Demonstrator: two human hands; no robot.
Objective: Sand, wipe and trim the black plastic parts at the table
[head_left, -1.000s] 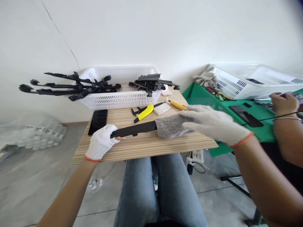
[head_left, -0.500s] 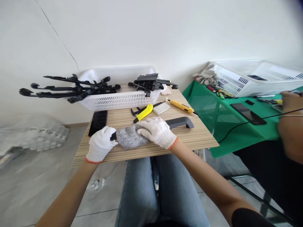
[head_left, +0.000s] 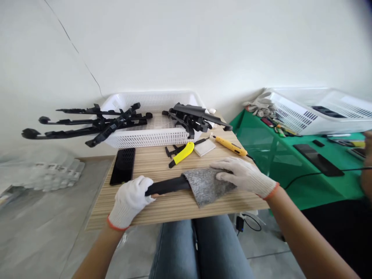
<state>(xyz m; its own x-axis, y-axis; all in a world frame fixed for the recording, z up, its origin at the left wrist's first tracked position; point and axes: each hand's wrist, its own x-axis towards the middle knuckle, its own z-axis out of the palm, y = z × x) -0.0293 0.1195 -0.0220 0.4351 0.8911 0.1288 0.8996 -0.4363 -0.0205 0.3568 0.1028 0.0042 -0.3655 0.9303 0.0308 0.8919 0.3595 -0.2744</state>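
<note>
My left hand (head_left: pixel 130 199), in a white glove with an orange cuff, is closed around the left end of a long black plastic part (head_left: pixel 170 185) over the table's front. A grey mottled cloth (head_left: pixel 207 185) lies over the part's right portion and hides it. On top of the cloth my right hand (head_left: pixel 242 175), gloved the same way, presses and grips it around the part. Behind the part are a yellow knife (head_left: pixel 182 154), a black caliper (head_left: pixel 171 150), a small white block (head_left: pixel 204 147) and a yellow pen-like tool (head_left: pixel 231 146).
A white basket (head_left: pixel 148 139) at the back holds black parts jutting over its rim. A black phone (head_left: pixel 122 166) lies at the table's left. On the right, a green-covered table (head_left: pixel 270 147) bears another white basket (head_left: pixel 305 120) and a dark phone (head_left: pixel 318 159); a person sits there.
My right hand and the cloth have slid rightward along the part, uncovering its left stretch. My left hand still holds the left end. The camera view has shifted slightly.
</note>
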